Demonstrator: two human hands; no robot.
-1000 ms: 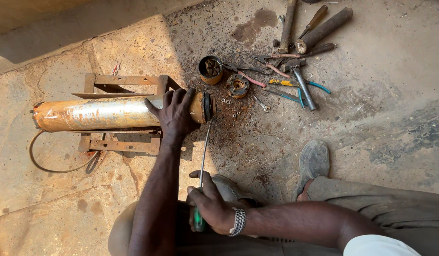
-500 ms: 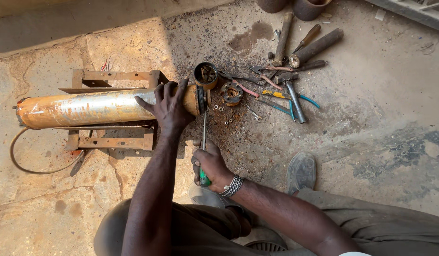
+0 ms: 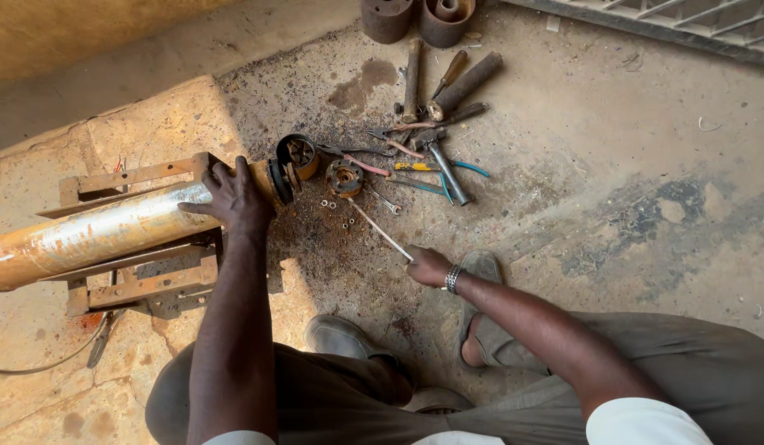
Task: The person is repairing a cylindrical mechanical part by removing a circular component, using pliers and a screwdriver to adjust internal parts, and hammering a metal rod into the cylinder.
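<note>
two hands work: the left hand (image 3: 233, 198) lies spread on one long cylinder (image 3: 93, 235) at left, and the right hand (image 3: 427, 265) grips one screwdriver (image 3: 380, 232). two rusty cups (image 3: 415, 18) stand far. stained concrete floor (image 3: 629, 181).

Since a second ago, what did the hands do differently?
The right hand swung the long screwdriver away from the end of the cylinder; its tip now lies on the ground, pointing toward the small round parts. It holds the handle as before. The left hand stayed pressed on the cylinder's end, and the pile of tools lies unchanged.
</note>
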